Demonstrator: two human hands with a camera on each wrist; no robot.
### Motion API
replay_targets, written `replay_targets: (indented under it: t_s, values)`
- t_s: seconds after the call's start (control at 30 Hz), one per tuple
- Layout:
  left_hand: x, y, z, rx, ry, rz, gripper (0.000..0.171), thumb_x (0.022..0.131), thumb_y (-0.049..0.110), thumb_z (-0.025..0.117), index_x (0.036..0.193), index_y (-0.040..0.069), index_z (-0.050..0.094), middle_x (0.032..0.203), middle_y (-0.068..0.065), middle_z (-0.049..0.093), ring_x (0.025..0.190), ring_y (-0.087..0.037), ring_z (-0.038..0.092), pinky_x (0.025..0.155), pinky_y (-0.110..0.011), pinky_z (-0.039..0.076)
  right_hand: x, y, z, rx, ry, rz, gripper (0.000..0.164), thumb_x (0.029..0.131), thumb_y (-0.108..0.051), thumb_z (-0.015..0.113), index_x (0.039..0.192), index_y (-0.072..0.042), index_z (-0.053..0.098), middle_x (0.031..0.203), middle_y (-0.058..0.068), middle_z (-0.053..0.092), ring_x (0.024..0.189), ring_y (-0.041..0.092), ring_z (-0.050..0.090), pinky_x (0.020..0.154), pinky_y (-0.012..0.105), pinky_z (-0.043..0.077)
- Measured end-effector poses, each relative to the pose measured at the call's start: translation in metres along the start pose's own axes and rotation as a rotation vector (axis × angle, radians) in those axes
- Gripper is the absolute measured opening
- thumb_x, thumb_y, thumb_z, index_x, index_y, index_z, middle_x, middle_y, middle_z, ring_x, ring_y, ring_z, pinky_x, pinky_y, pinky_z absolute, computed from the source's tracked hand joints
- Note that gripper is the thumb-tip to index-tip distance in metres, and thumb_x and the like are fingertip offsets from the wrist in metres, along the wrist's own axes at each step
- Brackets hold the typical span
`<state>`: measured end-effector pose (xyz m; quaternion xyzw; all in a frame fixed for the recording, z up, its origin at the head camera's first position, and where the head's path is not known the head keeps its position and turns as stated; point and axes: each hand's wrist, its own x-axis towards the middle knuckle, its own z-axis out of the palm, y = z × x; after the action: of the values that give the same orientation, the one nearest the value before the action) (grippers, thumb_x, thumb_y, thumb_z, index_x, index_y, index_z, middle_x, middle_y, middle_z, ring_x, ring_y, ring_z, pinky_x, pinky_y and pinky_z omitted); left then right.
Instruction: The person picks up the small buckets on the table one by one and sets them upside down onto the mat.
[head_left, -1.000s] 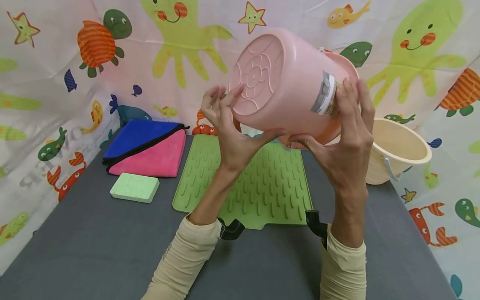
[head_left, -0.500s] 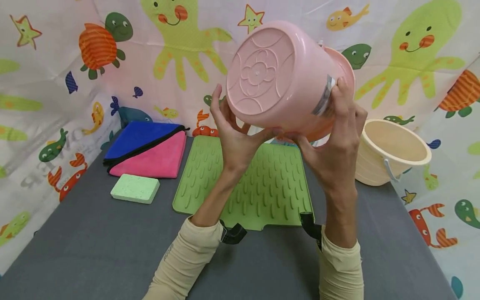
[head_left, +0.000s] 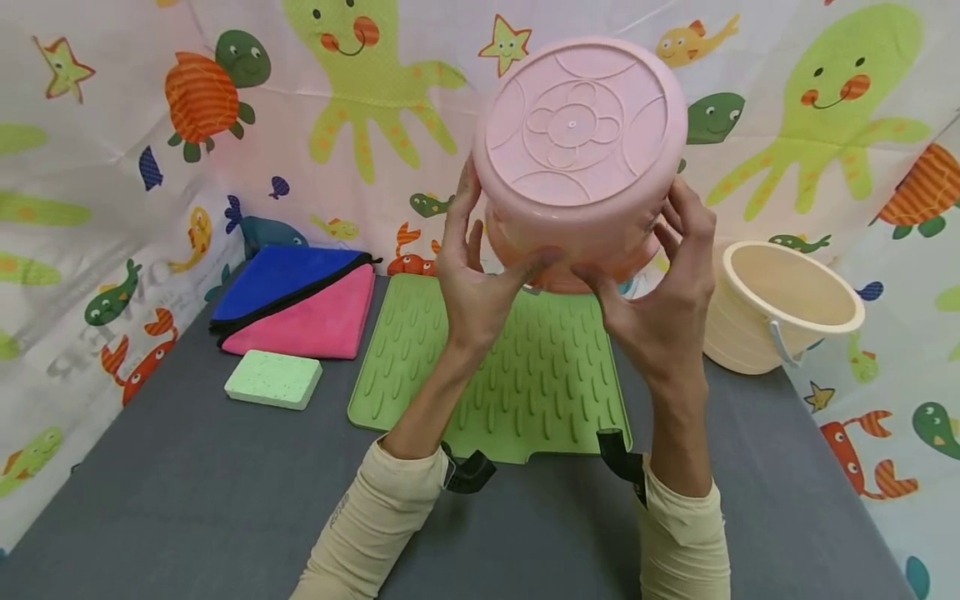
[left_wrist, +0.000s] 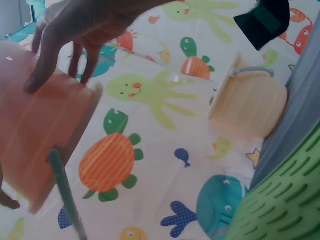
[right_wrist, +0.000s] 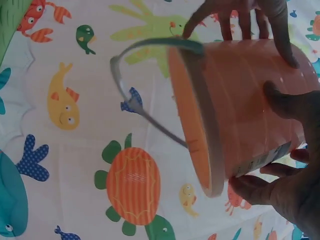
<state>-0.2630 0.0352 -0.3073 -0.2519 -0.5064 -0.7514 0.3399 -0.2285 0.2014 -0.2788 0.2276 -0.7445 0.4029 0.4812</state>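
Note:
A pink bucket [head_left: 581, 142] is held up above the green mat, tipped so that its round base with a moulded flower pattern faces the head camera. My left hand [head_left: 480, 283] grips its left side, thumb along the near wall. On the opposite side my right hand [head_left: 663, 292] holds it the same way, both thumbs nearly meeting. In the right wrist view the bucket's mouth points left, and its grey handle [right_wrist: 155, 122] swings out from the rim. A printed label [right_wrist: 260, 160] shows beside the right hand's fingers.
The green ridged mat [head_left: 525, 383] lies mid-table. Left of it are a folded blue and pink cloth [head_left: 315, 312] and a pale green sponge [head_left: 273, 379]. A cream bucket [head_left: 750, 333] stands at the right. A sea-animal curtain [head_left: 405, 100] hangs behind.
Both hands have turned the pink bucket, so its base swings from facing left to facing the head camera. The label has passed out of the head view.

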Motion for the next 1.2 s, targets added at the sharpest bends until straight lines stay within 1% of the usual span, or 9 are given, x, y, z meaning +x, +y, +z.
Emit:
replay_targets:
  t_s: [0.13,0.23,0.3,0.4,0.63,0.8,1.0,1.07,1.2]
  values:
    - [0.003,0.003,-0.002,0.043,-0.055,0.08,0.104,0.081,0.04,0.09,0.16,-0.002,0.035,0.17,-0.016,0.027,0.158,-0.016,0.03,0.129,-0.042,0.035,0.001,0.003,0.005,0.091,0.027,0.053,0.097,0.073,-0.031,0.097,0.15,-0.001,0.047,0.152,0.005,0.055,0.138,0.021,0.056,0.113,0.039,0.052]
    - [0.002,0.005,-0.004,0.18,-0.088,0.07,0.107,0.081,0.02,0.092,0.163,0.002,0.027,0.166,-0.015,0.029,0.153,-0.013,0.033,0.125,-0.035,0.039,0.001,0.004,0.008,0.139,0.038,0.06,0.108,0.073,-0.051,0.094,0.152,0.002,0.044,0.154,0.005,0.052,0.139,0.022,0.052,0.113,0.038,0.051]
    - [0.001,0.005,-0.003,0.252,-0.103,0.041,0.111,0.078,0.008,0.093,0.165,0.005,0.023,0.161,-0.014,0.034,0.149,-0.011,0.036,0.121,-0.03,0.042,0.002,0.004,0.01,0.155,0.035,0.053,0.114,0.072,-0.056,0.092,0.154,0.004,0.041,0.156,0.006,0.049,0.14,0.022,0.05,0.116,0.04,0.049]
    - [-0.002,0.004,0.0,0.333,-0.097,0.037,0.115,0.076,0.009,0.094,0.165,0.004,0.021,0.153,-0.017,0.043,0.142,-0.016,0.043,0.117,-0.029,0.045,0.003,0.004,0.009,0.165,0.023,0.04,0.115,0.071,-0.051,0.095,0.156,0.004,0.039,0.157,0.005,0.047,0.142,0.023,0.048,0.119,0.043,0.047]
    - [-0.004,0.005,-0.001,0.247,-0.046,-0.023,0.111,0.078,0.008,0.093,0.166,0.005,0.024,0.165,-0.013,0.042,0.155,-0.013,0.04,0.124,-0.038,0.041,0.003,0.001,0.011,0.127,0.012,0.033,0.107,0.068,-0.02,0.1,0.155,0.0,0.041,0.154,0.005,0.048,0.143,0.021,0.048,0.121,0.042,0.045]
    - [0.003,0.011,-0.012,0.339,-0.061,-0.02,0.099,0.078,0.017,0.094,0.16,0.007,0.04,0.164,-0.007,0.048,0.149,-0.012,0.049,0.117,-0.04,0.049,0.0,0.002,0.017,0.157,0.013,0.078,0.101,0.069,-0.026,0.099,0.152,-0.004,0.046,0.148,0.003,0.054,0.136,0.021,0.054,0.115,0.042,0.048]
    - [0.005,0.014,-0.023,0.466,-0.069,-0.077,0.096,0.078,0.027,0.095,0.158,0.013,0.045,0.168,-0.002,0.042,0.155,-0.01,0.041,0.123,-0.034,0.042,-0.006,0.005,0.029,0.271,-0.018,0.225,0.09,0.069,-0.014,0.098,0.144,-0.009,0.049,0.145,0.0,0.053,0.135,0.021,0.054,0.112,0.046,0.053]
    - [0.004,0.013,-0.025,0.488,-0.063,-0.079,0.095,0.078,0.026,0.095,0.158,0.011,0.045,0.169,-0.004,0.04,0.156,-0.012,0.039,0.121,-0.034,0.044,-0.008,0.007,0.033,0.265,-0.037,0.223,0.088,0.07,-0.011,0.097,0.144,-0.009,0.048,0.146,0.001,0.052,0.135,0.022,0.053,0.111,0.049,0.054]
    - [0.002,0.008,-0.031,0.52,-0.027,-0.023,0.095,0.079,0.024,0.094,0.158,0.006,0.044,0.167,-0.012,0.041,0.156,-0.019,0.04,0.113,-0.038,0.051,-0.008,0.011,0.039,0.238,-0.082,0.181,0.088,0.07,-0.01,0.097,0.142,-0.009,0.047,0.148,0.0,0.053,0.134,0.021,0.053,0.108,0.052,0.055]
